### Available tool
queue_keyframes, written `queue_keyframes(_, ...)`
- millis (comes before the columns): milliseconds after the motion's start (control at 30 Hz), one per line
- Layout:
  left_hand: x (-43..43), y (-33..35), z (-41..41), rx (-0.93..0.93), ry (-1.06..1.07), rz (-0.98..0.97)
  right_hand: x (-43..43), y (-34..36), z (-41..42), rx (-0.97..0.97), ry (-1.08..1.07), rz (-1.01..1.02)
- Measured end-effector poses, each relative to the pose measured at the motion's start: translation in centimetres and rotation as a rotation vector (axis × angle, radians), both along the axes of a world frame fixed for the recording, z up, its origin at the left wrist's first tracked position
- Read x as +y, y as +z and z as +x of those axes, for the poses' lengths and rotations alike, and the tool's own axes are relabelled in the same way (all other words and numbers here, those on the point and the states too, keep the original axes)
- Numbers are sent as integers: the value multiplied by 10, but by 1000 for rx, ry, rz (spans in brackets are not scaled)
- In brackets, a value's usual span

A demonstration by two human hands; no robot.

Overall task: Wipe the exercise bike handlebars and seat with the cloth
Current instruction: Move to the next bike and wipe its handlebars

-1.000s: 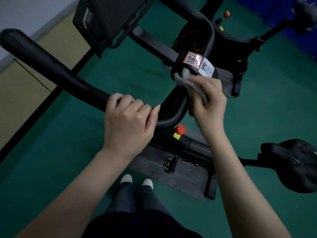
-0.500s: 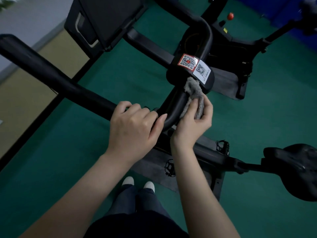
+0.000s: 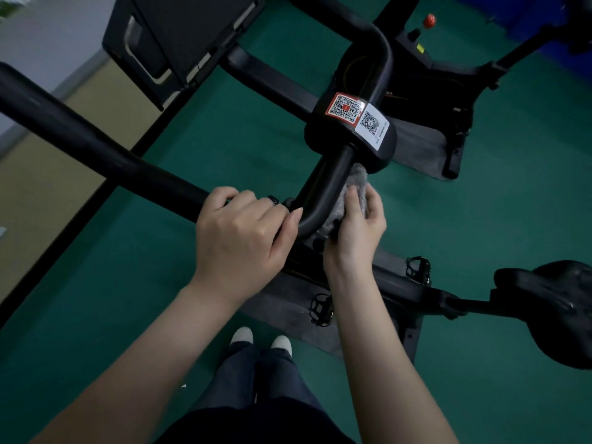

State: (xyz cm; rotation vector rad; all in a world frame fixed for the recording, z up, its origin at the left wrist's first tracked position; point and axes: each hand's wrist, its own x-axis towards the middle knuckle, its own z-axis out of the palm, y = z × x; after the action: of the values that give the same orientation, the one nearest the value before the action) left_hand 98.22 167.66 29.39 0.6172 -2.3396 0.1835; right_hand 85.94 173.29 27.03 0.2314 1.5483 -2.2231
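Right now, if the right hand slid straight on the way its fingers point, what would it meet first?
Probably the black centre block bearing the QR stickers: the right hand holds the cloth against the handlebar just below it. Depth is unclear.

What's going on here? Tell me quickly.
A person stands beside an exercise bike, wiping it. The left hand grips the handlebar. The right hand holds a grey cloth against the handlebar's curved part, just below the block with the stickers. The seat, off to the right, is not being touched.
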Motion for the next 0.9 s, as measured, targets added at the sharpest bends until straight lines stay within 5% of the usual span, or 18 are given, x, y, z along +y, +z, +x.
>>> queue_keyframes(333,0,-1,0,10,-4,-19,25,3,38,-269,412,-348)
queue_keyframes(633,0,-1,1,27,-9,-28,31,6,40,-175,344,-287)
queue_keyframes(767,-2,-1,1,25,-14,-33,57,9,32,0,405,-52)
queue_keyframes(900,0,1,0,27,-5,-15,61,39,-6,665,313,315)
